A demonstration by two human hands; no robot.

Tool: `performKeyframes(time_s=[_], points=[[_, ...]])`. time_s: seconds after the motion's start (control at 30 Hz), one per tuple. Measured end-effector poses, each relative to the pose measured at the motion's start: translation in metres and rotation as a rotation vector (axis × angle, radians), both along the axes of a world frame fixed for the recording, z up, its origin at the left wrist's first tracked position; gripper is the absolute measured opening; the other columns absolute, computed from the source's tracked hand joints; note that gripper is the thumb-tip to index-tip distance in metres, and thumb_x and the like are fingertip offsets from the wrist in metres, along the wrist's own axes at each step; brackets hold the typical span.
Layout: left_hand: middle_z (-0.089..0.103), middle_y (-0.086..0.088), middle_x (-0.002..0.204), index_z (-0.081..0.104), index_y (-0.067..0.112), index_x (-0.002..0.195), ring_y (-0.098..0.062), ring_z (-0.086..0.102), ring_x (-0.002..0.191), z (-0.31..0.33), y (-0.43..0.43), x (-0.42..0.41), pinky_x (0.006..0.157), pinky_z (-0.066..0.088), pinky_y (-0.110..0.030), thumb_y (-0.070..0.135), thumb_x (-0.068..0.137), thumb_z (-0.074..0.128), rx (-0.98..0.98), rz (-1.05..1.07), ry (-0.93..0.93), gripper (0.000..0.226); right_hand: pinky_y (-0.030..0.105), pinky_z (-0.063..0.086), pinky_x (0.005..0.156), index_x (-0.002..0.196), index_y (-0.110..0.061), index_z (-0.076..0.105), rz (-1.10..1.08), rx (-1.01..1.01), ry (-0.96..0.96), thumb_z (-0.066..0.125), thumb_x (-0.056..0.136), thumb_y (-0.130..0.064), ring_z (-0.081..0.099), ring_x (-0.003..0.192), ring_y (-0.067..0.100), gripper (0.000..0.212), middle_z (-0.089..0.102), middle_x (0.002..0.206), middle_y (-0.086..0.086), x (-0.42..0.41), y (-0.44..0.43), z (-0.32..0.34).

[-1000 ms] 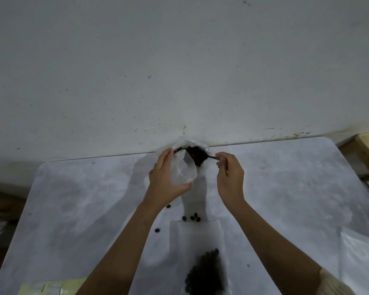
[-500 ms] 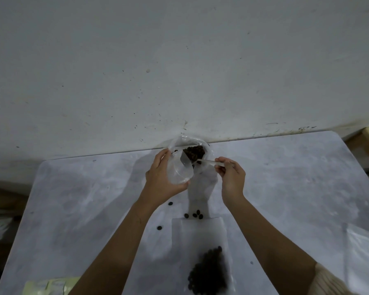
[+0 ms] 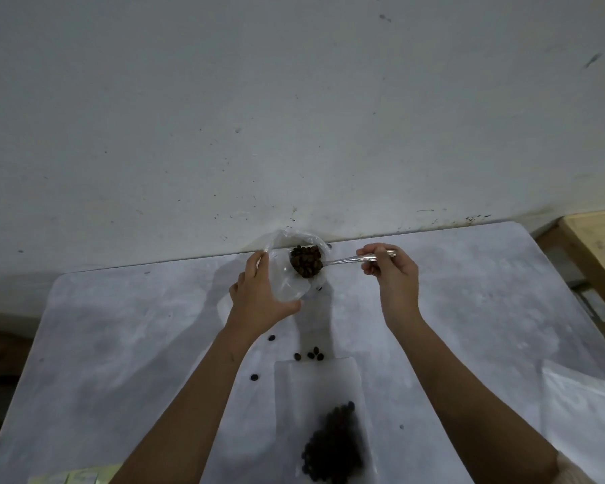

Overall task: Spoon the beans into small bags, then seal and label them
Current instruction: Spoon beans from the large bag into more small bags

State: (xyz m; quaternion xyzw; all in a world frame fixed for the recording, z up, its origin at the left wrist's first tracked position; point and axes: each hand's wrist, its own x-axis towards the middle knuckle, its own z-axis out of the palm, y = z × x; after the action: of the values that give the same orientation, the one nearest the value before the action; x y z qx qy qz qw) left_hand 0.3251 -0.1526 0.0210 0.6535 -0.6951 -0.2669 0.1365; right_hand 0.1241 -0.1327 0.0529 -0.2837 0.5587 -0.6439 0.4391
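The left hand [image 3: 259, 298] grips the clear bag [image 3: 287, 289] by its side, with the fingers curled round the plastic, and holds its mouth open near the far edge of the table [image 3: 119, 326]. The right hand [image 3: 397, 274] pinches the end of the spoon [image 3: 346, 261]. The bowl is at the bag's mouth and carries a heap of beans [image 3: 306, 262]. A flat bag [image 3: 315, 386] lies close to the person, well apart from the clear bag, with a dark pile of beans inside. Loose beans [image 3: 310, 354] lie on the table between the two bags.

The main risk, I think, is a spill. The spoon is heaped and is held only at its tip, so a small tilt, or a touch on the plastic rim, can roll beans off. The clear bag is soft and is held on one side only, so its mouth can fold or the bag can tip over. No hand holds the flat bag, and I cannot tell if its mouth is open, so beans can miss it.
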Motion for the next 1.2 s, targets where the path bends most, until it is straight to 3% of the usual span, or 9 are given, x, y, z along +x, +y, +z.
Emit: performKeyframes(time_s=[0.13,0.27,0.37,0.47,0.53,0.7,0.8,1.03,1.2], points=[[0.009,0.004,0.155,0.015,0.017,0.148,-0.021,0.025,0.138,0.001,0.002,0.005,0.109,0.023,-0.041,0.051,0.066,0.076,0.005,-0.022,0.009,0.108,0.02,0.049,0.063,0.085,0.0,0.063,0.082,-0.058,0.081,0.044,0.096,-0.002,0.057,0.062,0.012,0.022,0.066,0.085,0.012,0.006,0.007,0.003],[0.009,0.005,0.155,0.014,0.017,0.149,-0.02,0.024,0.138,0.001,0.004,0.011,0.109,0.022,-0.041,0.051,0.067,0.075,-0.007,-0.046,0.016,0.107,0.024,0.051,0.073,0.086,-0.009,0.066,0.027,-0.113,0.105,0.044,0.096,-0.004,0.058,0.072,0.015,0.025,0.07,0.083,-0.005,0.001,0.007,-0.002],[0.009,0.006,0.155,0.013,0.018,0.149,-0.018,0.022,0.139,0.001,0.005,0.011,0.109,0.021,-0.039,0.051,0.068,0.075,-0.031,-0.051,0.033,0.107,0.025,0.052,0.085,0.1,-0.014,0.068,0.12,-0.111,0.304,0.047,0.096,-0.008,0.062,0.087,0.015,0.022,0.069,0.096,-0.005,0.006,0.007,-0.012],[0.011,0.008,0.154,0.015,0.02,0.149,-0.016,0.022,0.138,0.0,0.006,0.011,0.109,0.021,-0.037,0.05,0.068,0.075,-0.058,-0.064,0.054,0.105,0.018,0.048,0.089,0.11,-0.013,0.066,0.208,-0.115,0.525,0.05,0.095,-0.009,0.061,0.099,0.007,0.022,0.066,0.106,-0.005,0.018,0.008,-0.027],[0.014,0.009,0.153,0.018,0.02,0.148,-0.015,0.025,0.137,-0.001,0.006,0.011,0.108,0.023,-0.037,0.05,0.068,0.075,-0.075,-0.078,0.066,0.103,0.014,0.047,0.089,0.112,-0.015,0.065,0.174,-0.087,0.545,0.049,0.096,-0.009,0.061,0.101,0.004,0.024,0.065,0.107,-0.006,0.027,0.01,-0.037],[0.018,0.012,0.15,0.022,0.021,0.147,-0.006,0.024,0.135,0.0,0.006,0.012,0.111,0.023,-0.036,0.048,0.067,0.077,-0.072,-0.127,0.168,0.101,0.024,0.054,0.08,0.104,-0.006,0.066,-0.063,0.119,0.28,0.045,0.097,-0.01,0.064,0.083,0.013,0.023,0.067,0.1,0.004,0.037,0.007,-0.056],[0.018,0.019,0.146,0.025,0.022,0.146,0.006,0.023,0.129,-0.003,0.005,0.012,0.113,0.029,-0.038,0.046,0.067,0.078,-0.036,-0.139,0.247,0.098,0.022,0.054,0.073,0.097,-0.004,0.066,-0.158,0.176,0.145,0.043,0.098,-0.007,0.062,0.074,0.016,0.024,0.066,0.089,0.008,0.041,0.006,-0.062],[0.018,0.03,0.139,0.026,0.027,0.145,-0.002,0.029,0.131,-0.007,0.004,0.013,0.11,0.034,-0.036,0.049,0.061,0.076,0.027,-0.164,0.308,0.101,0.025,0.053,0.074,0.085,-0.003,0.066,-0.187,0.275,-0.058,0.043,0.096,-0.003,0.062,0.07,0.016,0.025,0.065,0.08,0.006,0.044,0.003,-0.064],[0.018,0.029,0.14,0.026,0.027,0.145,-0.005,0.029,0.132,-0.007,0.006,0.011,0.111,0.034,-0.039,0.044,0.063,0.08,0.033,-0.166,0.323,0.099,0.015,0.054,0.066,0.08,-0.005,0.065,-0.166,0.341,-0.25,0.045,0.096,-0.004,0.062,0.066,0.015,0.025,0.065,0.079,0.008,0.048,-0.001,-0.059]])
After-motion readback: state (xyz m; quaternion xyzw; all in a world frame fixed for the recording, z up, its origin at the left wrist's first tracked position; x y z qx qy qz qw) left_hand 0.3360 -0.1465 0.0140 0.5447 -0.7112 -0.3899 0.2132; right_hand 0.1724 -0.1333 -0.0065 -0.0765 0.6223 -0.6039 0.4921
